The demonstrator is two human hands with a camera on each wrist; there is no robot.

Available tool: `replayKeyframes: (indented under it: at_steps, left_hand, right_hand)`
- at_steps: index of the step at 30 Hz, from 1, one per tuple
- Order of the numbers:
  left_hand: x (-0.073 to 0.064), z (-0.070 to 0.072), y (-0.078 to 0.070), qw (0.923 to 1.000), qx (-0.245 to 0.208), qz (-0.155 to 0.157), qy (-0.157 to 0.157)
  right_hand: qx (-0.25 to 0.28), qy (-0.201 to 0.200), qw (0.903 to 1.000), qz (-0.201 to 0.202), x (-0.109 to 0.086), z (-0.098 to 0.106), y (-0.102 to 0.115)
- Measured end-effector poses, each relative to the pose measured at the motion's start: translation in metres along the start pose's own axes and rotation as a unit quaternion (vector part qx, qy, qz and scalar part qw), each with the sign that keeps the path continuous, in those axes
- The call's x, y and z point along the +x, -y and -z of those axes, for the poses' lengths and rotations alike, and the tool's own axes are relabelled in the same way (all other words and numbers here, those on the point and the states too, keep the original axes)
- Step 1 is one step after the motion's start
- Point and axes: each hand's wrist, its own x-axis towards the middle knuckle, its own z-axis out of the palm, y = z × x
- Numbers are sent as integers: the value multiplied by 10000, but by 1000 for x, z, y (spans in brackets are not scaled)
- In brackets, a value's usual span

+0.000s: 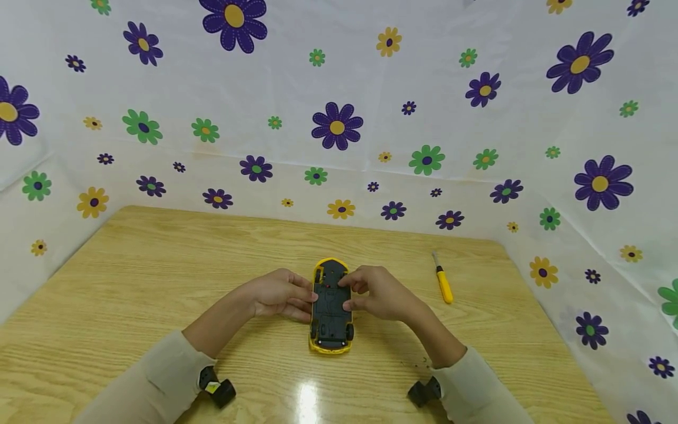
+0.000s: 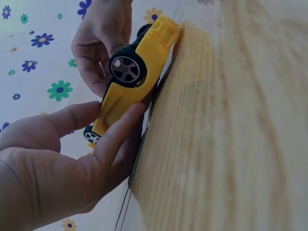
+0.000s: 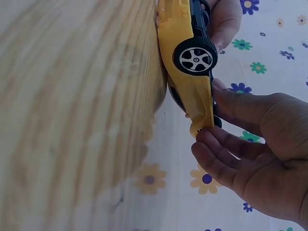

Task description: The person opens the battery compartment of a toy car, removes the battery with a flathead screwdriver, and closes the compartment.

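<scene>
At a wooden desk, a toy car is held wheels-up between two hands; the left hand's fingers pinch one edge, the right hand's bent fingers the other; checking its underside seems the present step; the next move likely wants a steady left grip.

white flower-print cloth behind and beside | wood-grain table | glare, near side

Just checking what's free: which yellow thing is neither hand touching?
The yellow-handled screwdriver, lying apart on the table; the left hand and right hand grip the upturned yellow toy car.
</scene>
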Motion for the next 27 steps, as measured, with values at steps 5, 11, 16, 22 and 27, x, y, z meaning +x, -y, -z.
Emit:
replayKeyframes:
  at_steps: [5, 11, 16, 22, 27]
  left_hand:
    - [0, 1, 1, 10000, -7, -22, 0]
    - [0, 1, 0, 10000, -12, 6, -13]
    - [0, 2, 1, 10000, -39, 20, -3]
    - [0, 2, 1, 10000, -49, 8, 49]
    - [1, 3, 1, 10000, -64, -2, 64]
  right_hand:
    - [55, -52, 10000, -60, 0, -1, -1]
    - [152, -35, 9999, -71, 1, -2, -2]
    - [215, -5, 9998, -40, 1, -2, -2]
    - [333, 24, 9994, -31, 1, -2, -3]
    - [333, -10, 9994, -72, 1, -3, -2]
